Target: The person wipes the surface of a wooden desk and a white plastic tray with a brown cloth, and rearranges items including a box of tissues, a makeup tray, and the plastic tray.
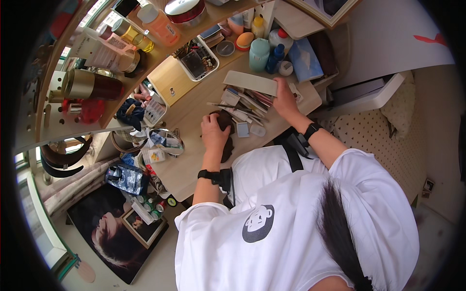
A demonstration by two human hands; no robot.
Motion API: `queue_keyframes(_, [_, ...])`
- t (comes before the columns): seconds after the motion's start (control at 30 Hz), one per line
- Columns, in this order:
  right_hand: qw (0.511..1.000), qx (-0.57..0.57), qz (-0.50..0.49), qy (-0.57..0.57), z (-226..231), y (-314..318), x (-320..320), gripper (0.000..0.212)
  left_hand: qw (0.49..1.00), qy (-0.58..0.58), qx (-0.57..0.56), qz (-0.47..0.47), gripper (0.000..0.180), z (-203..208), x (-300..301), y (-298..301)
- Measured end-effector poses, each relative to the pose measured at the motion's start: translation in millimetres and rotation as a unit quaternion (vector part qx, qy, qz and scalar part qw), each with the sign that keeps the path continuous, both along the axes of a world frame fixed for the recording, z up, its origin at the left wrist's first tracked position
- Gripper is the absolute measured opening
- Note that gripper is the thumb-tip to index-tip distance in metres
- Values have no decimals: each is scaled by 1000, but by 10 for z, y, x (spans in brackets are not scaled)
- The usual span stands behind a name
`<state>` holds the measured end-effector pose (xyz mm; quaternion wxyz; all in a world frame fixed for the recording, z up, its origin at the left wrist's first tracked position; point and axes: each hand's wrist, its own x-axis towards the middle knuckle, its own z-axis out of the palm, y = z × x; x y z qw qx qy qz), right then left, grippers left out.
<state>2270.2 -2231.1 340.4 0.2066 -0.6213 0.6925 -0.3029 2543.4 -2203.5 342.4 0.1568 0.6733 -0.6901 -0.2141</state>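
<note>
Dark brown cloth [226,140] lies bunched on the pale wooden desk [187,165], near its front edge. Left hand [214,133] closed over the cloth's upper part, fingers curled, gripping it. Right hand [284,99] up at the desk's far side, fingers pinched on the edge of a flat grey card [250,82] held above a heap of brushes and small packets [245,104]. Teal jar [259,54] and blue bottle [275,57] stand behind the card. Black bands on both wrists.
</note>
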Motion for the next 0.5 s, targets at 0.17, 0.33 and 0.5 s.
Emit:
queue_keyframes(0.17, [995, -76, 43, 38, 126, 19, 22, 50, 1000, -1, -4, 4, 51, -36, -6, 19])
queue_keyframes(0.33, [985, -158, 40, 50, 236, 15, -4, 53, 1000, 18, -16, 11, 51, -107, -1, 19])
queue_keyframes(0.5, [980, -189, 35, 51, 336, -8, -21, 56, 998, 41, -30, 29, 51, -187, 6, 18])
